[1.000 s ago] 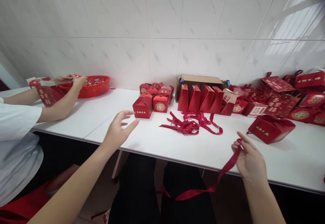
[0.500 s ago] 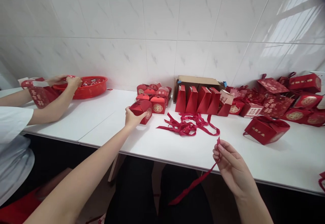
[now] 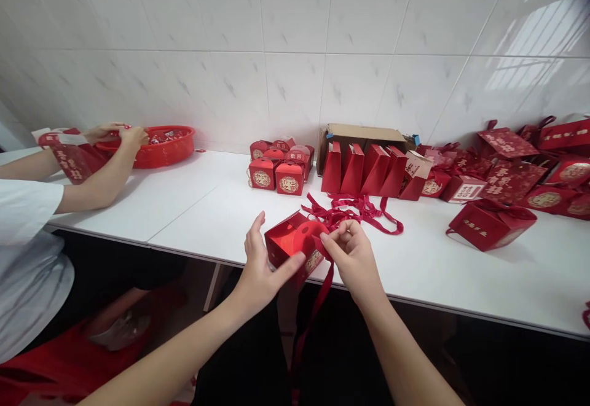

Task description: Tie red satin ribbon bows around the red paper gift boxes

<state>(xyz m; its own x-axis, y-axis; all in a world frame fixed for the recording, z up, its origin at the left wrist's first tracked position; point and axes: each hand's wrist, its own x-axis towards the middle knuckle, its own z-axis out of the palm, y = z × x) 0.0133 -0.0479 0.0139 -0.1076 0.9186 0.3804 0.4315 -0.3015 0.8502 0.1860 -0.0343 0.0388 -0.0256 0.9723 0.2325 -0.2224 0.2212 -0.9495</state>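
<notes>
A small red gift box with a gold emblem sits tilted at the table's front edge, its rounded top flaps standing up and partly apart. Beside its left side is my left hand, fingers stretched and thumb lying across the near side of the box. My right hand pinches a dark red ribbon against the right flap. The ribbon's long tail hangs below the table edge. Just behind the box lies a loose heap of the same ribbons.
Behind stand several closed red boxes, and a cardboard carton with folded red boxes before it. Finished boxes pile up at right; a single box sits nearer. At left, a co-worker's hands are by a red basin.
My left hand has brought the box from beside the closed boxes to the front edge, and its grip has loosened. My right hand has carried the ribbon left and up to the box's flaps.
</notes>
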